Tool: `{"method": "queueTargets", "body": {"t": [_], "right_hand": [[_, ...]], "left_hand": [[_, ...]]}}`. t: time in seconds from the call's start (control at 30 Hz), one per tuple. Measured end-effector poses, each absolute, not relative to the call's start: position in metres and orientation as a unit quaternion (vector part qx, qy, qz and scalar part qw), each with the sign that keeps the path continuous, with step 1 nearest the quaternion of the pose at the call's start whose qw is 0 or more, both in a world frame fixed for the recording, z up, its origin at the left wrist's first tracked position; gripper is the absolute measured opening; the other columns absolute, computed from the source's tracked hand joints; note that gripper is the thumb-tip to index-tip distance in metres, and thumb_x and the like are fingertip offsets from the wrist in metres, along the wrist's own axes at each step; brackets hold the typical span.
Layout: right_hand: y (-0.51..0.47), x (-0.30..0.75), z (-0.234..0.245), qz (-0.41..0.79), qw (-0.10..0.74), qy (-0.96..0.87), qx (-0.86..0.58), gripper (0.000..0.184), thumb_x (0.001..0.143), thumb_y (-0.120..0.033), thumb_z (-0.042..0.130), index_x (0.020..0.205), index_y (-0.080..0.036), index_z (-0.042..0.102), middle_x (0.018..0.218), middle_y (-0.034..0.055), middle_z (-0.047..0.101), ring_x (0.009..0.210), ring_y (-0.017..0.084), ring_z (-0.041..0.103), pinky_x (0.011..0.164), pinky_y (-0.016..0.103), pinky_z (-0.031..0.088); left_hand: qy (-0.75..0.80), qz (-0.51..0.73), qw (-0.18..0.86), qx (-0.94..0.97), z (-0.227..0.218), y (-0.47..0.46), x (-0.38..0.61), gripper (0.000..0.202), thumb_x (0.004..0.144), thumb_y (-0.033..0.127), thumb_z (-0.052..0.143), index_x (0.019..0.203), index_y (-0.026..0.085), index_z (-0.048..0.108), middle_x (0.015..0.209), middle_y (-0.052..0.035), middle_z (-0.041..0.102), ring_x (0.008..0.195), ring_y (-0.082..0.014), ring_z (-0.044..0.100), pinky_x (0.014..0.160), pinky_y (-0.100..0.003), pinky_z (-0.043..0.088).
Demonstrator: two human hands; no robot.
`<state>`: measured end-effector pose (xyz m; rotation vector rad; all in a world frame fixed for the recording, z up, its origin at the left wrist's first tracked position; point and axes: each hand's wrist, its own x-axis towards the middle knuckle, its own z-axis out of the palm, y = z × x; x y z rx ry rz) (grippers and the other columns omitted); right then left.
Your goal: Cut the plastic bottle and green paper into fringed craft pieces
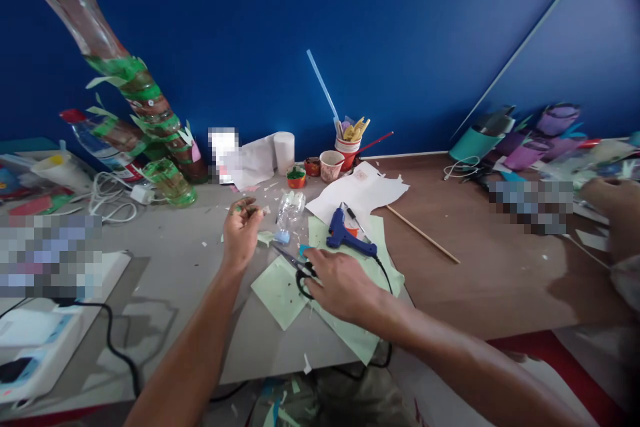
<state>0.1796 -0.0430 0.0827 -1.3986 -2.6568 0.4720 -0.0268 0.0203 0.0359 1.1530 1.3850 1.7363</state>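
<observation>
My left hand (241,235) hovers over the grey table (165,293), its fingers pinched on a small green scrap (239,209). Just right of it lies a clear plastic bottle (289,211) on its side. My right hand (336,283) rests on light green paper sheets (280,293), with its fingers closed round the black handles of scissors (296,263), whose blades point toward the left hand. A blue glue gun (345,235) lies just beyond the right hand on the paper.
A painted bottle tree (133,87) leans at the back left. Paper cups (346,147) with sticks and small paint pots (296,177) stand by the blue wall. A wooden stick (423,235) lies on the brown table. Another person's arm (615,213) reaches in at the right.
</observation>
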Motion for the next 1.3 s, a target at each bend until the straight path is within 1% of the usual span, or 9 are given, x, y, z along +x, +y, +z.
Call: {"method": "queueTargets", "body": {"t": [0.1,0.3,0.47,0.63,0.83,0.97,1.1,1.2,1.3], "right_hand": [[-0.041,0.209,0.091,0.236,0.110,-0.840,-0.475,0.036,0.081,-0.026,0.052,0.115,-0.015,0.053,0.099,0.0102,0.066,0.085,0.022,0.063,0.070,0.029,0.042],[-0.033,0.232,0.083,0.469,0.193,-0.723,-0.470,0.027,0.077,-0.024,0.054,0.104,-0.019,0.057,0.071,-0.0015,0.057,0.060,0.011,0.051,0.056,0.022,0.038],[-0.022,0.221,0.065,0.630,0.224,-0.633,-0.390,0.023,0.076,-0.022,0.055,0.098,-0.015,0.056,0.066,-0.0035,0.051,0.056,0.008,0.045,0.052,0.020,0.034],[-0.014,0.212,0.053,0.721,0.231,-0.551,-0.351,0.023,0.076,-0.034,0.061,0.086,-0.014,0.058,0.063,-0.0032,0.051,0.052,0.007,0.040,0.050,0.020,0.031],[-0.013,0.211,0.041,0.806,0.231,-0.459,-0.294,0.033,0.072,-0.042,0.069,0.079,-0.013,0.056,0.061,-0.0017,0.054,0.050,0.005,0.038,0.047,0.019,0.026],[-0.017,0.209,0.036,0.838,0.203,-0.435,-0.261,0.049,0.067,-0.047,0.074,0.096,-0.012,0.056,0.067,0.0010,0.060,0.045,0.003,0.038,0.041,0.018,0.021],[-0.022,0.207,0.037,0.870,0.160,-0.395,-0.247,0.066,0.065,-0.047,0.076,0.116,-0.014,0.051,0.065,-0.0033,0.056,0.037,0.001,0.036,0.035,0.017,0.017],[-0.024,0.208,0.037,0.888,0.139,-0.386,-0.207,0.065,0.064,-0.044,0.077,0.115,-0.012,0.054,0.065,-0.0021,0.055,0.047,0.005,0.045,0.037,0.017,0.018],[-0.022,0.213,0.036,0.883,0.140,-0.403,-0.197,0.058,0.068,-0.044,0.075,0.111,-0.010,0.056,0.064,-0.0007,0.055,0.051,0.005,0.045,0.040,0.017,0.019]], "left_hand": [[0.495,0.698,0.327,0.401,0.037,0.021,-0.027,0.030,0.068,0.024,0.067,0.095,0.017,0.054,0.074,0.0024,0.061,0.065,-0.0086,0.057,0.069,-0.023,0.044],[0.437,0.709,0.451,0.320,0.038,0.016,-0.015,0.033,0.062,0.021,0.074,0.090,0.018,0.057,0.074,0.0026,0.061,0.063,-0.0091,0.059,0.070,-0.028,0.048],[0.387,0.673,0.564,0.283,0.039,0.011,-0.009,0.028,0.064,0.020,0.074,0.087,0.017,0.058,0.069,0.0026,0.062,0.067,-0.0128,0.065,0.079,-0.035,0.051],[0.349,0.657,0.633,0.215,0.038,0.008,-0.007,0.020,0.070,0.012,0.067,0.088,0.016,0.060,0.070,0.0018,0.064,0.070,-0.0117,0.064,0.080,-0.033,0.052],[0.292,0.655,0.678,0.161,0.039,0.008,-0.004,0.014,0.072,0.003,0.057,0.082,0.011,0.062,0.070,-0.0006,0.058,0.050,-0.0016,0.045,0.049,-0.015,0.042],[0.285,0.654,0.686,0.145,0.042,0.005,0.000,0.014,0.074,0.001,0.055,0.083,0.010,0.062,0.073,-0.0008,0.054,0.050,-0.0007,0.040,0.048,-0.014,0.040],[0.282,0.647,0.694,0.139,0.046,0.000,0.005,0.015,0.074,0.002,0.056,0.083,0.012,0.061,0.073,-0.0003,0.052,0.051,-0.0015,0.040,0.049,-0.015,0.040],[0.289,0.652,0.688,0.132,0.049,0.000,0.004,0.017,0.073,0.001,0.055,0.084,0.012,0.061,0.072,0.0000,0.053,0.050,-0.0021,0.039,0.048,-0.015,0.041],[0.300,0.677,0.662,0.121,0.051,0.004,-0.002,0.018,0.073,0.000,0.054,0.084,0.012,0.061,0.071,0.0007,0.053,0.049,-0.0015,0.038,0.048,-0.015,0.040]]}}
